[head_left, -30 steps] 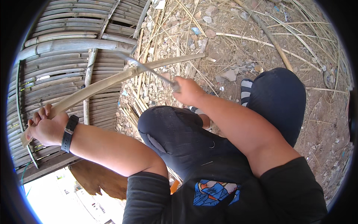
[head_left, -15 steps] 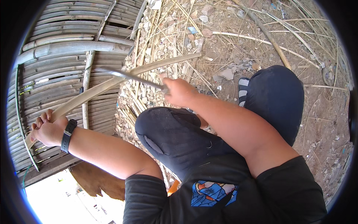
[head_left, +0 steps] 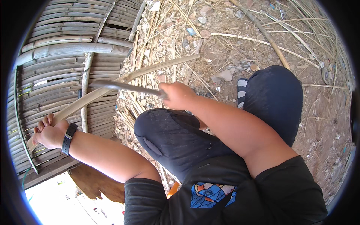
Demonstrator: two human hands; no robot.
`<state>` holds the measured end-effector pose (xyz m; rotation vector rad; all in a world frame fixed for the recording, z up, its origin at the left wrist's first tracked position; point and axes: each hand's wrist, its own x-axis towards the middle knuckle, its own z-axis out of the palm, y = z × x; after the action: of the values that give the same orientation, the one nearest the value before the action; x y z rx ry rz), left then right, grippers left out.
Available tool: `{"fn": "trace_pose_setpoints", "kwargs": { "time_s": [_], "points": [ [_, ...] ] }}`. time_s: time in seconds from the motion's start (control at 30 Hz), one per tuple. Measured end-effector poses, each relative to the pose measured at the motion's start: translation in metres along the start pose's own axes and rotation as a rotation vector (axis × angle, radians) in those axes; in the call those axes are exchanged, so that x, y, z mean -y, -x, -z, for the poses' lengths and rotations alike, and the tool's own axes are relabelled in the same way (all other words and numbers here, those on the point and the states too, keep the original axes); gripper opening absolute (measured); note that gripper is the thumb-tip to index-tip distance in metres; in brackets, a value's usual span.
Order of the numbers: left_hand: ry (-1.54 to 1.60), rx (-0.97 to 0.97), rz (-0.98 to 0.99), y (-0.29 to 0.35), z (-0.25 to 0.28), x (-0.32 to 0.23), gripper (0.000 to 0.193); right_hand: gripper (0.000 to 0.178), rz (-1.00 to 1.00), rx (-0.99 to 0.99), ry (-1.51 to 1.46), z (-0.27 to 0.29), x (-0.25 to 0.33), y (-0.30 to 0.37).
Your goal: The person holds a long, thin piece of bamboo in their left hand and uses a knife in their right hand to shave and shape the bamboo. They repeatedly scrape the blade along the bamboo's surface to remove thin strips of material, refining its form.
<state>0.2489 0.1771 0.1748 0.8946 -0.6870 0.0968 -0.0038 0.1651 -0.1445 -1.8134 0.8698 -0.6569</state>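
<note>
My left hand (head_left: 48, 132), with a black watch on its wrist, grips the near end of a long pale bamboo strip (head_left: 112, 85) that runs up and right across the view. My right hand (head_left: 179, 95) is closed on the handle of a long knife (head_left: 123, 86). Its grey blade points left and lies against the strip near its middle. I sit with both knees in dark trousers raised below my arms.
A platform of bamboo slats (head_left: 56, 52) fills the left side. Dry split bamboo pieces, stalks and rubble (head_left: 210, 41) cover the dirt ground ahead and to the right. A brown curved board (head_left: 93, 183) shows below my left arm.
The knife blade has slid left and down along the strip, toward my left hand. My right hand has dropped slightly; the left hand keeps its hold on the strip's end.
</note>
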Motion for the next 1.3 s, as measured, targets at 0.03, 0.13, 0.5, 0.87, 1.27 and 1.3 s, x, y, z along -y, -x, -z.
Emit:
{"fn": "trace_pose_setpoints", "kwargs": {
  "time_s": [0.03, 0.13, 0.5, 0.87, 1.27, 1.3],
  "points": [
    [0.008, 0.017, 0.001, 0.001, -0.006, -0.001, 0.036, 0.031, -0.195, -0.075, -0.087, -0.012, -0.033, 0.006],
    [0.02, -0.024, 0.017, 0.002, -0.002, -0.001, 0.028, 0.03, -0.549, -0.079, -0.083, -0.003, -0.079, 0.01],
    [0.235, 0.219, 0.037, 0.008, 0.003, -0.01, 0.035, 0.037, -0.114, -0.096, -0.139, -0.009, -0.022, 0.002],
    [0.263, 0.257, 0.048, 0.035, -0.003, -0.02, 0.044, 0.037, -0.16, -0.029, -0.117, 0.011, 0.011, -0.002],
    [0.393, 0.379, 0.072, 0.044, 0.004, -0.021, 0.035, 0.041, -0.2, -0.132, -0.148, 0.015, -0.011, -0.011],
    [0.412, 0.408, 0.073, 0.044, 0.008, -0.02, 0.035, 0.042, -0.092, -0.125, -0.117, 0.018, 0.008, -0.011]
  ]
}}
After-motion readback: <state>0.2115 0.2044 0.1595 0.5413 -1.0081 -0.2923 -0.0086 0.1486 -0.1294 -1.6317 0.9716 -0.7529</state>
